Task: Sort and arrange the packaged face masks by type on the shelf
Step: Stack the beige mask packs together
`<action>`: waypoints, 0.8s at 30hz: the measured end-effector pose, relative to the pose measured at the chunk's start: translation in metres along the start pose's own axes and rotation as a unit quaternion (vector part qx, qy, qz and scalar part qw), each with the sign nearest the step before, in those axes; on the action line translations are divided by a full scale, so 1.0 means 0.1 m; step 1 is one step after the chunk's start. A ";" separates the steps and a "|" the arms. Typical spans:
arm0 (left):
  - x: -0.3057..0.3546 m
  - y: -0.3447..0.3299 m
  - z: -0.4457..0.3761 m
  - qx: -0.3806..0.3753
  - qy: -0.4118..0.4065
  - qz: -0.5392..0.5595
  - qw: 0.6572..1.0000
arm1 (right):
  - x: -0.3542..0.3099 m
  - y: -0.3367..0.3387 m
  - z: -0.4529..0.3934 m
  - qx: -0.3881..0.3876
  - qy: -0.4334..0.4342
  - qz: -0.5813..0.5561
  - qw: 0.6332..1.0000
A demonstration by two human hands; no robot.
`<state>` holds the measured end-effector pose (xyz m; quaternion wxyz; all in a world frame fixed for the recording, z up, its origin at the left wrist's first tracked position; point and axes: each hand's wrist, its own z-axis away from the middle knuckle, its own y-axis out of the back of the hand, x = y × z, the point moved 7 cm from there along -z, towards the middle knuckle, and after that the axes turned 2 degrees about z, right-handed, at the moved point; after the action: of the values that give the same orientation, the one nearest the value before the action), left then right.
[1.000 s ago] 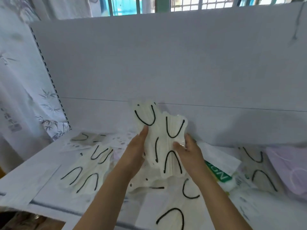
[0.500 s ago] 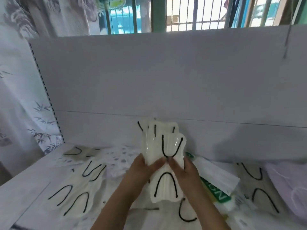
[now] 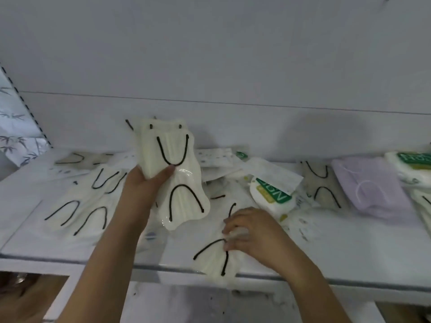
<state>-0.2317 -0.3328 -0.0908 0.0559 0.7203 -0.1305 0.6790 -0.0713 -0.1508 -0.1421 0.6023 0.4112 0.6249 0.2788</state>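
Observation:
My left hand (image 3: 144, 183) grips a stack of cream packaged masks with black ear loops (image 3: 177, 176), held upright above the middle of the white shelf (image 3: 338, 248). My right hand (image 3: 251, 229) is lower, its fingers curled onto another cream mask pack (image 3: 217, 259) that lies at the shelf's front edge and overhangs it. More cream packs with black loops (image 3: 79, 206) lie flat at the left. Green-labelled white packs (image 3: 272, 197), a pale pack with black loops (image 3: 324, 185) and a lilac mask pack (image 3: 370, 187) lie to the right.
A white back panel (image 3: 210, 54) closes the shelf behind. Patterned white packs (image 3: 214, 157) lie at the back centre. Another green-labelled pack (image 3: 412, 164) sits at the far right. A bamboo-print curtain (image 3: 16, 136) hangs at the left. A lower shelf (image 3: 186, 304) shows below.
My right hand has let go of the held stack and dropped to the pack at the front edge. My left hand alone now holds the stack. The view has tilted down.

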 end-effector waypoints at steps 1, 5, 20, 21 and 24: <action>-0.02 0.06 0.03 0.003 0.003 0.000 1.000 | -0.04 0.01 0.01 0.035 0.014 0.005 0.999; 0.03 0.43 0.17 0.065 -0.031 0.047 0.996 | -0.18 0.20 0.13 0.199 0.001 -0.062 0.978; -0.24 0.91 0.80 0.065 0.065 0.059 0.994 | -1.07 -0.29 -0.17 0.177 -0.081 -0.303 0.933; -0.27 1.06 0.80 0.096 0.079 0.086 0.988 | -0.95 -0.26 -0.13 0.181 -0.093 -0.208 0.957; -0.28 1.39 0.84 0.158 0.082 0.129 0.976 | -0.88 -0.47 -0.17 0.042 -0.081 -0.117 0.989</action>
<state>-0.1886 -0.4850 -0.1380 -0.1361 0.6392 -0.1084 0.7491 -0.1024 -0.2471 -0.1332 0.6614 0.3815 0.6290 0.1463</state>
